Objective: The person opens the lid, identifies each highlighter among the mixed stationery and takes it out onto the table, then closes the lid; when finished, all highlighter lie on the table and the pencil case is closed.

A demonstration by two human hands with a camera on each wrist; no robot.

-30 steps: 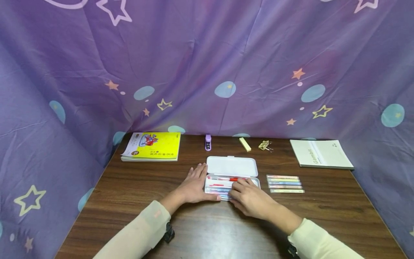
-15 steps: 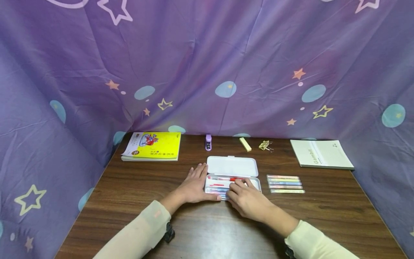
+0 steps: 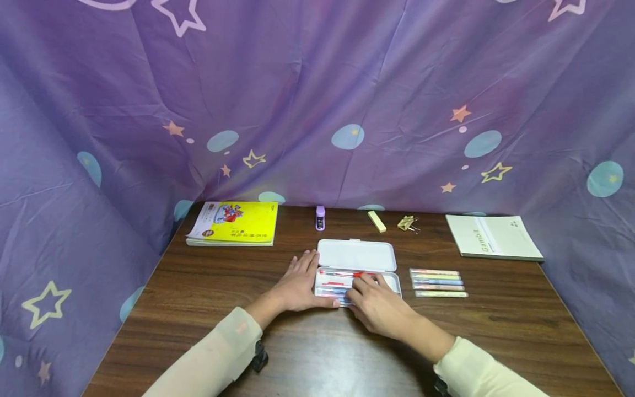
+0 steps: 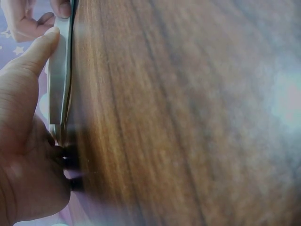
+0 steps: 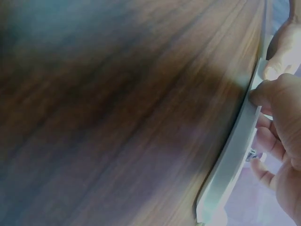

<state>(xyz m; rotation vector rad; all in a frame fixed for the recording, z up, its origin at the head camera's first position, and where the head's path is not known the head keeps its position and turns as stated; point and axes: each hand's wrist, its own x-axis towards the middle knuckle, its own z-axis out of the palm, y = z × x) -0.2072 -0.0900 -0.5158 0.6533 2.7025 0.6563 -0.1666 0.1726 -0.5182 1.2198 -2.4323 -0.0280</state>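
A white pencil case (image 3: 356,255) lies open on the table, lid folded back. Inside are a red pen (image 3: 342,273) and several blue-toned pens (image 3: 331,290) along the front. My left hand (image 3: 296,284) lies at its left end, fingers extended along the side, and the left wrist view shows the thumb (image 4: 44,47) on the front wall. Over the case's right half, my right hand (image 3: 379,306) reaches in with bent fingers, hiding part of the pens. In the right wrist view its thumb (image 5: 263,94) touches the front rim. I cannot tell whether its fingers grip a pen.
Several pastel pens (image 3: 436,282) lie in a row right of the case. Behind stand a purple stapler (image 3: 319,218), a pale yellow block (image 3: 376,221) and gold binder clips (image 3: 407,223). Yellow books (image 3: 243,223) lie back left, a pale green notebook (image 3: 493,236) back right, before a purple curtain (image 3: 278,99).
My right hand has shifted slightly left over the pens inside the case. The left hand stays in place at the case's left end.
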